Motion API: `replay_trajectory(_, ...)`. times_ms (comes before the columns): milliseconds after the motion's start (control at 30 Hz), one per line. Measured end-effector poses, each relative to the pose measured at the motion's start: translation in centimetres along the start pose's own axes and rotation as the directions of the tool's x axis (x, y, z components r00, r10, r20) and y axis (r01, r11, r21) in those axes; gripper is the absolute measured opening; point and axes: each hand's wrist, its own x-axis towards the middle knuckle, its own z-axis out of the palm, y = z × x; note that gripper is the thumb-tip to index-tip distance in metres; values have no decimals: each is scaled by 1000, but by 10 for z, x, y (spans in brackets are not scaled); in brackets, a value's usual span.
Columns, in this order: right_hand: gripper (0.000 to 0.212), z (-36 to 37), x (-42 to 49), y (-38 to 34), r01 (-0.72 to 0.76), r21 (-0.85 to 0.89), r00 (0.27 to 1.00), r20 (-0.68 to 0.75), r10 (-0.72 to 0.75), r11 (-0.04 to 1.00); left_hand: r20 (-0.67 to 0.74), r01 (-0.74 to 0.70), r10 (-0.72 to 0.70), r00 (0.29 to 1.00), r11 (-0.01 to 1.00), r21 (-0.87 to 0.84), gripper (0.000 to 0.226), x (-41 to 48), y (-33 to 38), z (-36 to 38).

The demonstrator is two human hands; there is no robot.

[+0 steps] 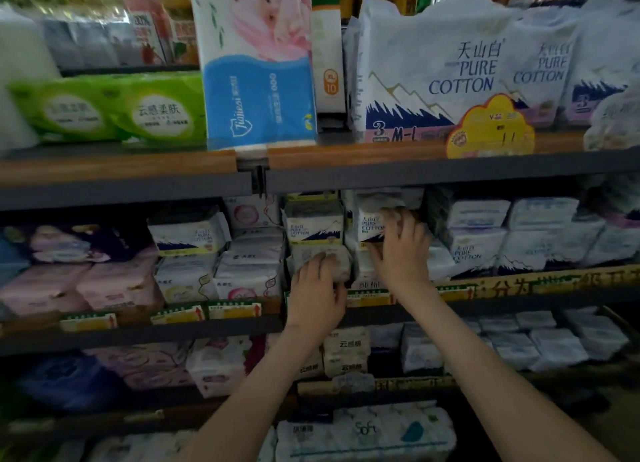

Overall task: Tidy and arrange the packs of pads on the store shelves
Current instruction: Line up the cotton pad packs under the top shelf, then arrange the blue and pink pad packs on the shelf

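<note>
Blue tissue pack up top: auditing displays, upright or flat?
Upright: blue tissue pack stands on end, towering over flat green packs.

Green tissue packs (114, 110) lie beside a tall blue-and-pink tissue pack (256, 81); a yellow cloud-shaped price tag (490, 129) stands farther right.

Two hands, centre frame: left hand (318, 288), right hand (403, 250). Two small white packs (342, 262) under them, one each. Two green tissue packs (104, 108), upper left. One blue-and-pink tissue pack (258, 81), upper centre. Three large "Pure Cotton" packs (433, 70), upper right. One yellow cloud-shaped price tag (490, 129), right of centre. Two pink packs (117, 285), middle left. Three shelf edges (121, 188) across frame.
</note>
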Motion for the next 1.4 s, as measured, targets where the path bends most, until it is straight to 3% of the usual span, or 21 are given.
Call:
replay_trajectory(133,64,-6,-31,-24,-11,72,1000,-6,12,997,-73,137,-134,988,989,47,43,-37,-17,-24)
replay_trajectory(367,66,4,-88,-102,80,278,978,166,-130,957,-117,298,-283,952,943,147,46,-97,-60,-70)
replay_trajectory(567,68,14,-111,-193,185,469,938,178,-297,864,-176,374,-344,922,910,181,54,-139,-112,-116)
replay_trajectory(733,39,30,-121,-302,287,577,877,163,-452,765,-243,443,-388,889,863,242,54,-181,-187,-178)
replay_trajectory(833,36,41,-126,-384,321,642,845,137,-516,697,-285,472,-396,873,833,288,58,-207,-247,-222)
replay_trajectory(1000,37,55,-131,-495,309,673,847,126,-516,672,-306,464,-370,877,817,343,54,-235,-339,-275)
replay_trajectory(1167,48,77,-111,-545,258,672,868,154,-472,694,-309,389,-286,907,849,357,45,-228,-401,-297)
replay_trajectory(1300,62,107,-72,-572,227,616,897,170,-409,754,-342,303,-172,924,874,379,46,-205,-443,-300)
replay_trajectory(1400,66,134,-40,-593,233,563,891,203,-406,793,-331,299,-163,929,858,418,52,-176,-478,-299)
